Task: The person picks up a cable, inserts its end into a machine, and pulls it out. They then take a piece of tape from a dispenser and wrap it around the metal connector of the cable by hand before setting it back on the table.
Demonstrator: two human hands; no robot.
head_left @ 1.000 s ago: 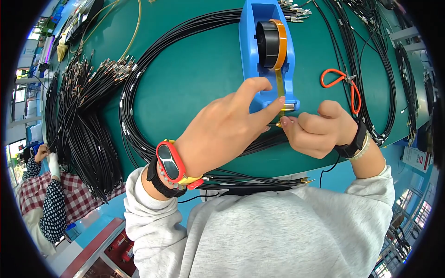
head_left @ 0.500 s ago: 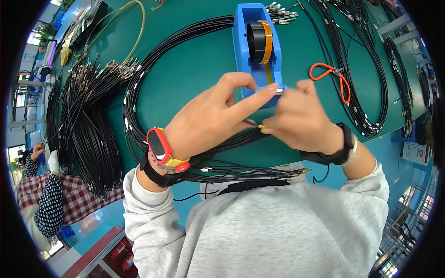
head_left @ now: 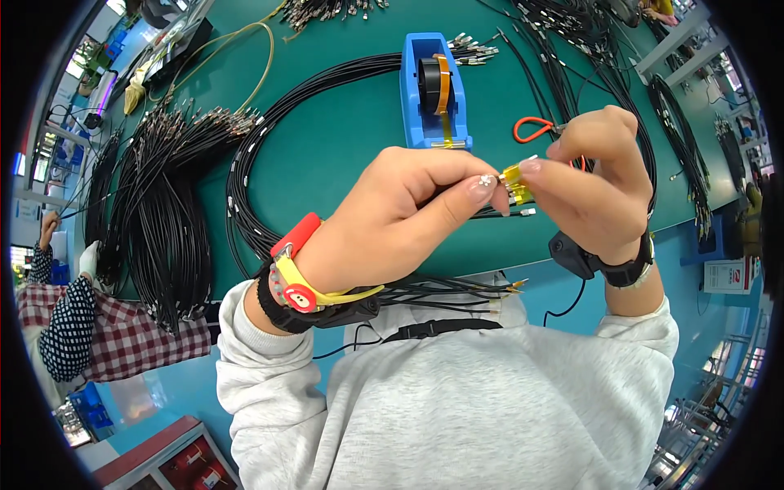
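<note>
My left hand [head_left: 408,212] is closed, thumb and forefinger pinching a small metal-tipped cable end that is mostly hidden by the fingers. Fingers of my right hand [head_left: 596,184] grip a strip of yellow see-through tape [head_left: 514,181] touching that end. How far the tape wraps around it I cannot tell. Just beyond my hands stands a blue tape dispenser [head_left: 414,106] with an amber tape roll [head_left: 443,86] on a black core. A coil of black cables [head_left: 245,159] with white markers curves behind my left hand and the dispenser.
Red-handled pliers [head_left: 532,129] lie beyond my right hand, partly covered by it. A thick heap of black cables [head_left: 167,237] hangs over the table edge at left. More cable bundles [head_left: 682,122] lie at right. A co-worker's checked clothing [head_left: 147,335] shows at far left.
Both hands have drawn back from the dispenser's front edge. A piece of yellow tape now shows between my fingers. My right hand has turned and risen; the whole view has shifted slightly.
</note>
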